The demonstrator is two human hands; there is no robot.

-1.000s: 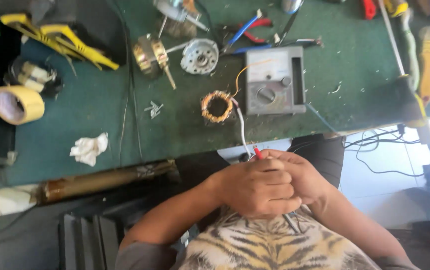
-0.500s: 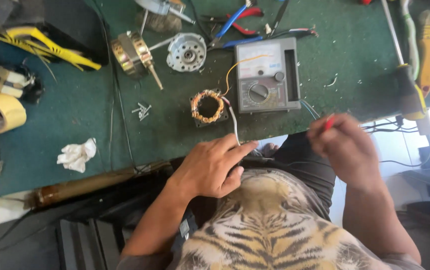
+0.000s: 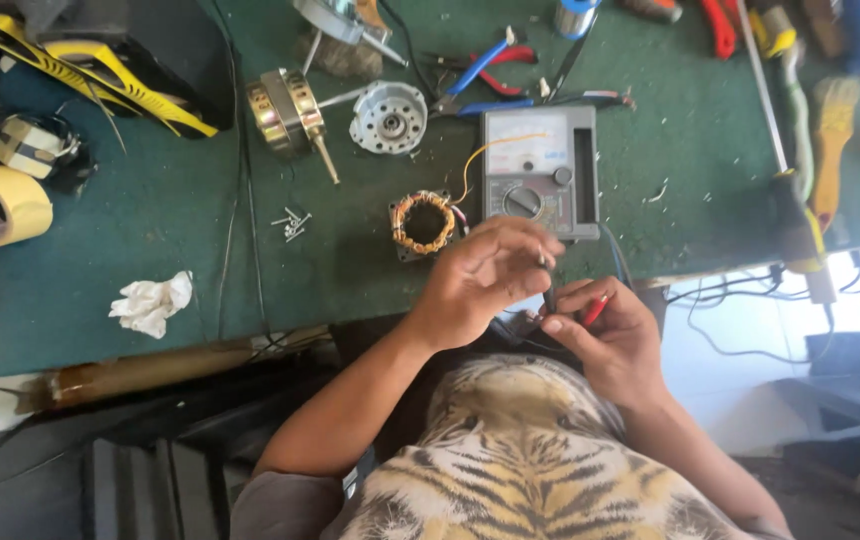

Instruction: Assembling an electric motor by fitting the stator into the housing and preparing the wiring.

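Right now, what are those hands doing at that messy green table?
A person sits at the green-topped workbench, both hands together at its near edge. The right hand holds a thin red probe, and the left hand pinches a dark probe tip beside it. Just beyond the hands lie a grey dial meter and a round copper wire coil.

The widest open stretch of the counter (image 3: pixel 200 240) lies left of centre, broken only by a few loose screws (image 3: pixel 291 224), a thin black cable (image 3: pixel 243 200) running near to far, and a crumpled tissue (image 3: pixel 151 303) by the near edge. Straight ahead, the copper coil (image 3: pixel 423 222) and grey meter (image 3: pixel 540 172) block the way. Tools crowd the far edge and the right.
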